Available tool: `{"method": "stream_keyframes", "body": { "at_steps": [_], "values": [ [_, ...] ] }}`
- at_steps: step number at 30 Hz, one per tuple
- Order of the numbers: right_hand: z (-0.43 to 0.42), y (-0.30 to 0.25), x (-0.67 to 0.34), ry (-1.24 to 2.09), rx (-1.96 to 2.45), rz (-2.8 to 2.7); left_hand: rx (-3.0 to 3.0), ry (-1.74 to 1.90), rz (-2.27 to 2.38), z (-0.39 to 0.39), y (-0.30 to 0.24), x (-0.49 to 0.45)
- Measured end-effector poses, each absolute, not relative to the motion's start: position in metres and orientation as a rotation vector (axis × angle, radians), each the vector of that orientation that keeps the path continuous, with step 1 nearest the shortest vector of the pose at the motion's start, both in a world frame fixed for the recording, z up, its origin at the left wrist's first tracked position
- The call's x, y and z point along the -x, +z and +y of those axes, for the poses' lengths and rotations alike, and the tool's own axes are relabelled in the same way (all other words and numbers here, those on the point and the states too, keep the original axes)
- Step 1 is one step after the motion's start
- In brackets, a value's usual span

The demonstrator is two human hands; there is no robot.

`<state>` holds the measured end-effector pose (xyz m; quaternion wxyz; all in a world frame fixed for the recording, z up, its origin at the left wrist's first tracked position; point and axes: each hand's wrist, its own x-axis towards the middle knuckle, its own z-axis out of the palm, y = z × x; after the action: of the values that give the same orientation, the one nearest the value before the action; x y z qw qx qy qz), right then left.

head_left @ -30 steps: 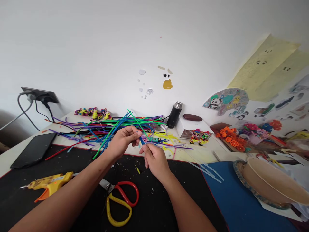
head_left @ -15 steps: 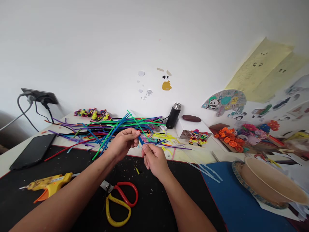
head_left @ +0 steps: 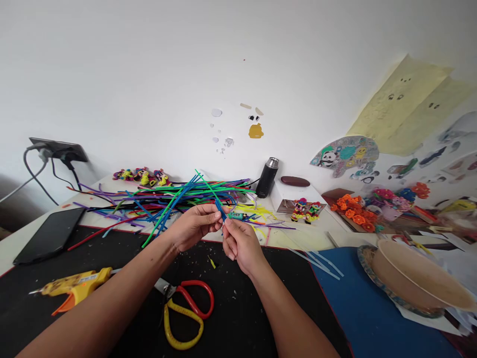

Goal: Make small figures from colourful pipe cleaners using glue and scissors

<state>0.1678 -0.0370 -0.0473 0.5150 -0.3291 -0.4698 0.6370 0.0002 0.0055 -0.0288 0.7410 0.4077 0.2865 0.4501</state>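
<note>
Two bare hands, the left hand (head_left: 197, 223) and the right hand (head_left: 242, 243), meet in mid-air beyond a pair of scissors with one red and one yellow looped handle (head_left: 169, 291), and a little to their right. Between them is a short, narrow blue strip, probably fuzzy craft stem (head_left: 220, 209). Each grip is a tight pinch of thumb and fingers: the left has the strip's side, the right its lower end. Fingers cover part of it, so whether it is folded, coiled or several stems together is hard to tell.

Half a second ago the strip slanted down from left fingertips to right; now its free end points up past the left thumb, and the hands are closer together. That suggests the strip is being shaped by finger pressure alone.

The scissors lie untouched on a black mat (head_left: 238, 318). Left of them lies a yellow glue gun with an orange trigger (head_left: 76, 286). Well beyond them, on the pale table (head_left: 316, 238), is a loose heap of blue, green, purple and red craft stems (head_left: 175, 193); farther right stands a black flask with a silver cap (head_left: 267, 179).
</note>
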Motion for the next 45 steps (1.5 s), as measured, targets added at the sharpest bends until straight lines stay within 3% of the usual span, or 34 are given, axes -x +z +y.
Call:
{"method": "stream_keyframes", "body": {
  "at_steps": [7, 19, 45],
  "values": [
    [-0.037, -0.051, -0.168, 1.529, 0.827, -1.184, -0.989, 1.066, 0.655, 0.006, -0.031, -0.003],
    [-0.038, -0.055, -0.170, 1.113, 1.020, -1.494, -1.038, 1.075, 0.748, 0.008, -0.029, 0.000],
    [-0.044, -0.041, -0.165, 1.765, 0.653, -1.001, -0.890, 1.042, 0.539, 0.006, -0.028, 0.007]
  ]
}}
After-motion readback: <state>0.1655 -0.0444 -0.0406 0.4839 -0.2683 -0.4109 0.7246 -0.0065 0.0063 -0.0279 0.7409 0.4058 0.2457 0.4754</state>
